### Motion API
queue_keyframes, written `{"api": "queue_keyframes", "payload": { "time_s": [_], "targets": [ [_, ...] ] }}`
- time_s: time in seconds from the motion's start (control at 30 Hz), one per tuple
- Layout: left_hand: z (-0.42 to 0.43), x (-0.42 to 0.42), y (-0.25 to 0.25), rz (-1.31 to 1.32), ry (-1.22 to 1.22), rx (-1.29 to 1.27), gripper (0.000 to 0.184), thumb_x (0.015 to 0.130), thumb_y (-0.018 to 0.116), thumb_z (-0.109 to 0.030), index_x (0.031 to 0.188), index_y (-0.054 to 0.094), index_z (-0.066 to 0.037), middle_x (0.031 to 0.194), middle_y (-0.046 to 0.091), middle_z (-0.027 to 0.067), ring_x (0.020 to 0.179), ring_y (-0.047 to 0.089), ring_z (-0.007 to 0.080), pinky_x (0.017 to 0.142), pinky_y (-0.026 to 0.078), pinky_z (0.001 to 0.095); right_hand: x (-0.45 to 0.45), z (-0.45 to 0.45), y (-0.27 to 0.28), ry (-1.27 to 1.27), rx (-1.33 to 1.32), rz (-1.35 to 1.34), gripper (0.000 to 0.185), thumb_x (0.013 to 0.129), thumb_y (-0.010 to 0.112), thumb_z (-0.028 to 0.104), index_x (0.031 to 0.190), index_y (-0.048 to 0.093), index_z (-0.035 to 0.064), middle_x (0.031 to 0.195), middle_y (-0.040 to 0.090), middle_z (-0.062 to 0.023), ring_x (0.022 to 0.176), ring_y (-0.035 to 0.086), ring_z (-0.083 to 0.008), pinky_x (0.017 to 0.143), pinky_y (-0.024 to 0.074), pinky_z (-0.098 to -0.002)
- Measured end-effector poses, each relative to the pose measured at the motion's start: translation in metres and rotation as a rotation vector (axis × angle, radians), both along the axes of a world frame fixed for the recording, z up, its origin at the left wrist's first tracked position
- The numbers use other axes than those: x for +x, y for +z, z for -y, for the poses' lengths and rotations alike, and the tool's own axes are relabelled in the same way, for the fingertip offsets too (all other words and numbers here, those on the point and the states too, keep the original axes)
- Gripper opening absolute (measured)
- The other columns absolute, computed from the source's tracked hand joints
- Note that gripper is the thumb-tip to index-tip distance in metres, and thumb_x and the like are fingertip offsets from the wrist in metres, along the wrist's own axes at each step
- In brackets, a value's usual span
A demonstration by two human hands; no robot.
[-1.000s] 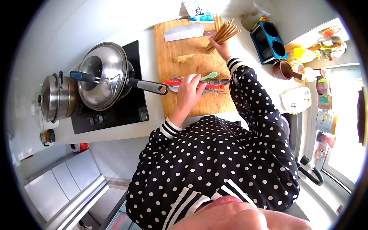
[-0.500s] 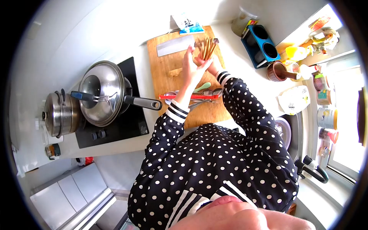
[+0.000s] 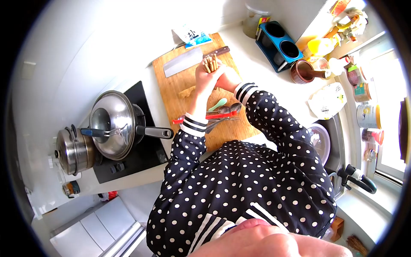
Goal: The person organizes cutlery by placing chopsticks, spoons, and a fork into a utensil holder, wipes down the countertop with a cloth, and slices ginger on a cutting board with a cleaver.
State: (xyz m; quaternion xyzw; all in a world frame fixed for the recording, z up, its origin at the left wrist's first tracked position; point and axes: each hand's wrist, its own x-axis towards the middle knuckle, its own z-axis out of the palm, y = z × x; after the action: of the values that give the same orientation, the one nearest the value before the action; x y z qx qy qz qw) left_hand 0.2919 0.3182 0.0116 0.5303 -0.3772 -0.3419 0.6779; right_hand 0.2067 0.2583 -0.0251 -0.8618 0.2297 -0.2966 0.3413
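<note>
Both hands are wrapped round a bundle of wooden chopsticks (image 3: 210,63) over the upper part of a wooden cutting board (image 3: 237,128). My left hand (image 3: 205,79) closes on the bundle from the left, and my right hand (image 3: 228,78) closes on it from the right, the two touching. The chopstick ends point up out of the grip. Behind the hands lies a cleaver (image 3: 183,62) with a dark handle. Nearer my body, spoons (image 3: 235,108), a light green spoon (image 3: 219,103) and a red utensil (image 3: 220,115) lie on the board. A tan piece (image 3: 186,91) rests at the left.
To the left, a lidded pan (image 3: 112,139) stands on the black cooktop (image 3: 139,103) beside a steel pot (image 3: 70,150). A salt bag (image 3: 195,36) lies behind the board. At the right are a blue holder (image 3: 280,45), a brown pot (image 3: 302,72) and the sink (image 3: 336,141).
My left hand has moved from the utensils up to the chopsticks and now closes round them with my right hand. The bundle now stands more upright. The view has turned.
</note>
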Motion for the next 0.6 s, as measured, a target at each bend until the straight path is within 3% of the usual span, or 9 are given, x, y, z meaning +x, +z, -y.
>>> {"api": "queue_keyframes", "payload": {
  "time_s": [0.1,0.23,0.27,0.3,0.37,0.5,0.6],
  "targets": [
    [-0.002,0.013,0.004,-0.029,-0.216,0.089,0.014,0.070,0.067,-0.003,0.081,0.059,-0.002,0.074,0.061,0.0021,0.067,0.056,0.0085,0.061,0.045,0.0229,-0.004,0.007,-0.001,0.098,0.120,-0.074,0.064,0.065,0.070,0.026,0.122,0.045,0.0115,0.107,0.057,-0.0152,0.090,0.058,-0.0305,0.079,0.0470,-0.0355],
    [0.002,0.019,-0.003,0.062,-0.185,0.062,0.013,0.070,0.066,-0.003,0.083,0.060,-0.001,0.080,0.062,0.0038,0.071,0.057,0.0103,0.065,0.046,0.0241,-0.002,0.000,0.014,0.035,0.181,-0.075,0.062,0.064,0.069,0.031,0.119,0.048,0.0122,0.101,0.059,-0.0144,0.089,0.059,-0.0290,0.077,0.0470,-0.0366],
    [0.002,0.017,-0.007,0.114,-0.176,0.029,0.014,0.070,0.066,-0.003,0.083,0.060,-0.001,0.081,0.062,0.0041,0.073,0.057,0.0108,0.066,0.046,0.0245,0.000,-0.005,0.006,-0.055,0.094,0.048,0.057,0.064,0.068,0.032,0.115,0.050,0.0128,0.094,0.061,-0.0153,0.087,0.058,-0.0298,0.076,0.0471,-0.0375],
    [0.003,0.015,-0.011,0.163,-0.169,-0.006,0.014,0.070,0.066,-0.003,0.083,0.060,-0.001,0.082,0.062,0.0044,0.074,0.057,0.0114,0.067,0.046,0.0250,0.005,-0.001,-0.013,-0.075,0.033,-0.006,0.051,0.066,0.067,0.031,0.111,0.051,0.0125,0.096,0.060,-0.0160,0.087,0.058,-0.0310,0.075,0.0471,-0.0378],
    [0.001,0.011,-0.011,0.198,-0.130,0.103,0.018,0.071,0.068,-0.006,0.086,0.060,0.000,0.085,0.062,0.0052,0.076,0.058,0.0114,0.070,0.046,0.0254,-0.004,-0.008,0.008,-0.045,0.181,-0.013,0.046,0.068,0.065,0.028,0.109,0.052,0.0122,0.100,0.059,-0.0159,0.086,0.057,-0.0323,0.074,0.0472,-0.0382],
    [-0.004,0.000,0.003,0.162,-0.105,0.200,0.018,0.072,0.069,-0.006,0.085,0.060,-0.001,0.086,0.062,0.0053,0.078,0.058,0.0115,0.072,0.045,0.0246,0.001,-0.003,-0.011,-0.013,0.057,0.117,0.045,0.067,0.067,0.021,0.109,0.055,0.0108,0.109,0.055,-0.0129,0.094,0.056,-0.0282,0.081,0.0453,-0.0341],
    [0.000,0.002,-0.004,0.193,-0.107,0.240,0.029,0.070,0.072,-0.012,0.093,0.059,-0.001,0.088,0.062,0.0063,0.079,0.058,0.0128,0.072,0.046,0.0253,-0.006,-0.003,-0.003,-0.028,0.101,0.077,0.039,0.067,0.066,0.020,0.104,0.057,0.0107,0.098,0.059,-0.0136,0.088,0.058,-0.0292,0.077,0.0465,-0.0355]
  ]
}}
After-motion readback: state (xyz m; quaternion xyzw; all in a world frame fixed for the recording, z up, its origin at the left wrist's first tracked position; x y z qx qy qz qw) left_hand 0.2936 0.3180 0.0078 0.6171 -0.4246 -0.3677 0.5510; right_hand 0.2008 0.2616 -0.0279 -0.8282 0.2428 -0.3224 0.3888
